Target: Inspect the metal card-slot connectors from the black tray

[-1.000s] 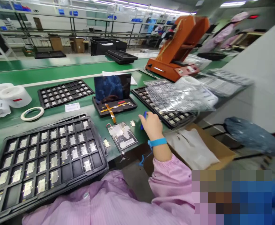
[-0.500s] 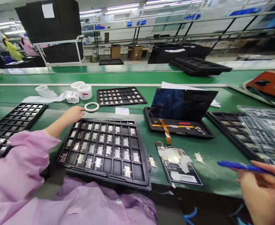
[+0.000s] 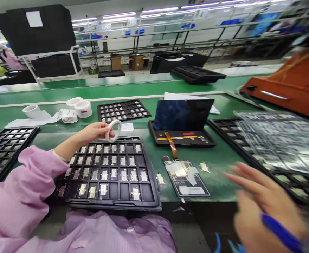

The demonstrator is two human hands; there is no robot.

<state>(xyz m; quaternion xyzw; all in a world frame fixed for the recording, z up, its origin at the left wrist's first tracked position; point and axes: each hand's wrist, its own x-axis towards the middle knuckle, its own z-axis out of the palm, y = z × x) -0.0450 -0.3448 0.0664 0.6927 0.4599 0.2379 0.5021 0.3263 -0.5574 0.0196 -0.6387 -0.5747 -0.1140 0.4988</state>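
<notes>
My left hand [image 3: 97,131] pinches a narrow white tape roll [image 3: 120,128], lifted over the back edge of the black tray [image 3: 114,205]. Small metal-faced modules sit in many of the tray's pockets, and some pockets are bare. At the lower right my right hand [image 3: 267,207] is raised and blurred, its fingers stretched to the left. A blue pen [image 3: 281,230] is tucked in that hand. Between the hands lies an opened device board [image 3: 193,190], joined by an orange flex cable [image 3: 172,146] to a dark screen [image 3: 183,114] propped in a black tray.
Loose modules [image 3: 204,167] lie beside the board. More module trays stand at the left [image 3: 12,154] and back [image 3: 124,110]. Clear plastic sheets [image 3: 275,140] cover a tray at the right. White label rolls [image 3: 83,109] and an orange machine [image 3: 283,88] stand farther back.
My left hand has picked the tape roll up off the bench and moved it right. My right hand has opened its fingers outward, with the pen shifted back into the palm. The view has turned right.
</notes>
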